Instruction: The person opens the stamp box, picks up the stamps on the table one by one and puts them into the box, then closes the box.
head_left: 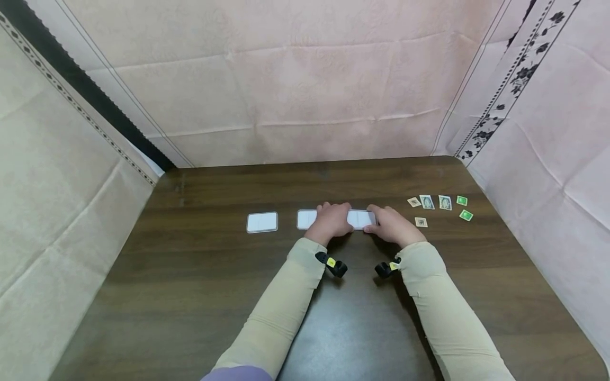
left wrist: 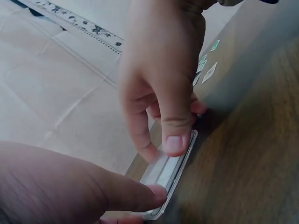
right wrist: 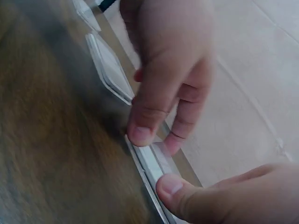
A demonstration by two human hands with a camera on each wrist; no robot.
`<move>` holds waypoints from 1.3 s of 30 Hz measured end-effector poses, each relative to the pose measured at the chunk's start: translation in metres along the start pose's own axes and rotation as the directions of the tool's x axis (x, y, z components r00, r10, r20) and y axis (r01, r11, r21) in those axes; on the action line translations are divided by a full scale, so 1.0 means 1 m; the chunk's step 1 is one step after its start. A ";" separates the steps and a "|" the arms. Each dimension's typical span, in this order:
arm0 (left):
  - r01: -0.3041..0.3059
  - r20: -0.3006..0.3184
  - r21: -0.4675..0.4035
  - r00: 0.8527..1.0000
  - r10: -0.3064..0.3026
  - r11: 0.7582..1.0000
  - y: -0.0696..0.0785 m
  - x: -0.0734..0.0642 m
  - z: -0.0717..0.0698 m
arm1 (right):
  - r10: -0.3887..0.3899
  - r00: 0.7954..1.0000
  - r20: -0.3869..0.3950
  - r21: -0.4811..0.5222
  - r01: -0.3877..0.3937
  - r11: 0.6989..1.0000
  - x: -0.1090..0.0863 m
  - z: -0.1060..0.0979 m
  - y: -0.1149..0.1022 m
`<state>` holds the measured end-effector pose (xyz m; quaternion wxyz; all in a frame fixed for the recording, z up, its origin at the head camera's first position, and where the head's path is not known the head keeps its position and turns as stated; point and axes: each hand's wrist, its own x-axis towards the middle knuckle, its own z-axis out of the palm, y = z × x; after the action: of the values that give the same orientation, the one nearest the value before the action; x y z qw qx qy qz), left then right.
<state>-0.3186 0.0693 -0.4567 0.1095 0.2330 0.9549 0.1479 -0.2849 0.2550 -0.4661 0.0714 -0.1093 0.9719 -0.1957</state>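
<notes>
Three flat white rectangular cases with clear rims lie in a row on the table. The rightmost case [head_left: 360, 218] is between my two hands. My left hand [head_left: 332, 220] pinches its left end, and my right hand [head_left: 392, 225] pinches its right end. In the left wrist view both thumbs press along the near edge of this case [left wrist: 163, 176]. The right wrist view shows the same case [right wrist: 150, 163] with thumb and fingers across it. The middle case [head_left: 306, 218] sits partly behind my left hand. Further left lies another case [head_left: 262, 222], untouched.
Small stamp-like pieces lie right of my right hand: two green ones [head_left: 462, 200], two larger portrait ones [head_left: 427, 201] and two small beige ones [head_left: 421, 222]. Pale cloth walls [head_left: 305, 106] surround the brown wooden table [head_left: 214, 291] at the back and sides.
</notes>
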 end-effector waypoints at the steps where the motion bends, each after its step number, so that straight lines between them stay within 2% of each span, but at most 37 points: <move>1: -0.001 0.011 -0.008 1.000 0.001 1.000 -0.001 0.000 0.001 | 0.002 1.000 0.006 0.005 -0.002 1.000 0.001 0.000 0.001; 4: -0.008 0.026 -0.030 1.000 0.009 1.000 -0.005 0.001 0.002 | 0.007 1.000 0.026 0.011 -0.007 1.000 0.002 -0.001 0.004; 13: -0.033 0.006 -0.068 0.999 0.033 0.997 -0.012 0.002 0.001 | -0.017 0.999 0.040 0.044 0.015 0.999 0.005 -0.003 0.007; 19: -0.040 -0.004 -0.059 0.999 0.040 0.997 -0.013 0.004 -0.003 | -0.037 0.998 0.042 0.075 0.034 0.997 0.010 -0.007 0.009; 29: -0.049 -0.031 -0.051 0.998 0.048 0.997 -0.016 0.015 -0.012 | -0.070 0.997 0.018 0.059 0.069 0.996 0.021 -0.019 0.011; 39: -0.102 -0.073 0.041 0.992 0.105 0.994 -0.019 0.030 -0.021 | -0.040 0.999 0.026 -0.015 0.041 0.999 0.030 -0.031 0.011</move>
<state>-0.3581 0.0624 -0.4482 0.0612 0.2784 0.9476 0.1442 -0.3218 0.2689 -0.4447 0.0788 -0.1320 0.9700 -0.1881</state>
